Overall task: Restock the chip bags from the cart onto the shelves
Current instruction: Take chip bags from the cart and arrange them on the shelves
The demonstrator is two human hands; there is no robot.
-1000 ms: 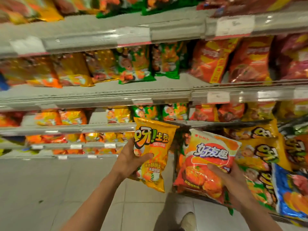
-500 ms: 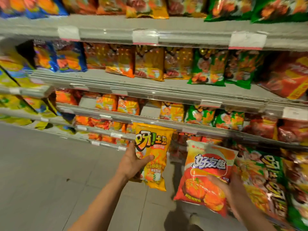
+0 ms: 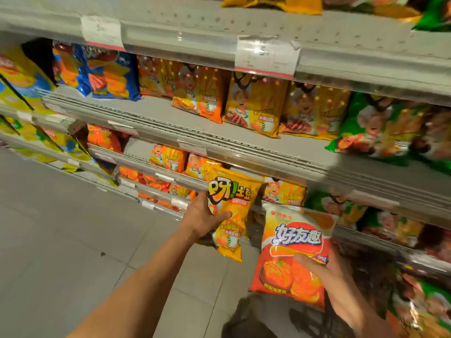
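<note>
Right hand [image 3: 327, 272] fingers hidden behind red bag [image 3: 292, 254]; right shelves [image 3: 366, 176] blurred.

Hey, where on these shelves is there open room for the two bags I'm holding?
Bare shelf shows in front of the blue bags and orange bags, widest between them. The green bags on the right sit close to the edge. Lower shelves look crowded behind the yellow bag and red bag.

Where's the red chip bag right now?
In the head view, lower right: the right hand holds the red chip bag beside the yellow bag.
</note>
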